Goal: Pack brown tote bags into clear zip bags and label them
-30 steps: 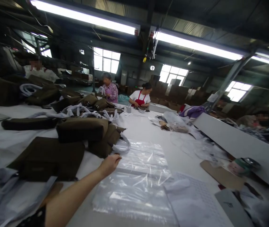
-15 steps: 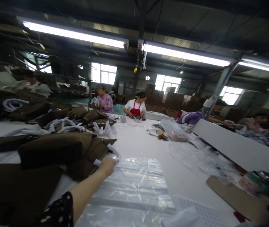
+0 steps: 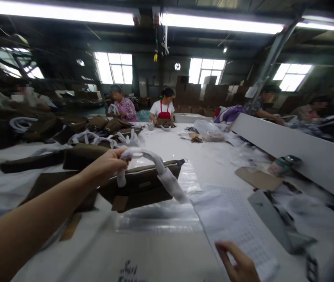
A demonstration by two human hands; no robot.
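My left hand (image 3: 115,161) is closed around the white-wrapped handle (image 3: 152,156) of a dark olive bag (image 3: 146,188). The bag hangs tilted above a clear plastic bag (image 3: 161,225) on the white table, with a zipper along its top edge and a small brown tag at its lower left corner. At the bottom right, my right hand (image 3: 237,262) holds nothing, its thumb and fingers apart. It is near a printed paper sheet (image 3: 240,219).
More olive bags (image 3: 96,129) with white-wrapped straps are heaped at the left. A brown card (image 3: 257,178), a jar (image 3: 284,164) and a grey case (image 3: 278,219) lie at the right by a white board (image 3: 287,145). Several people work around the table.
My left hand has raised a bag by its handle off the left pile and over the clear plastic. My right hand has come into view, and the camera has tilted down.
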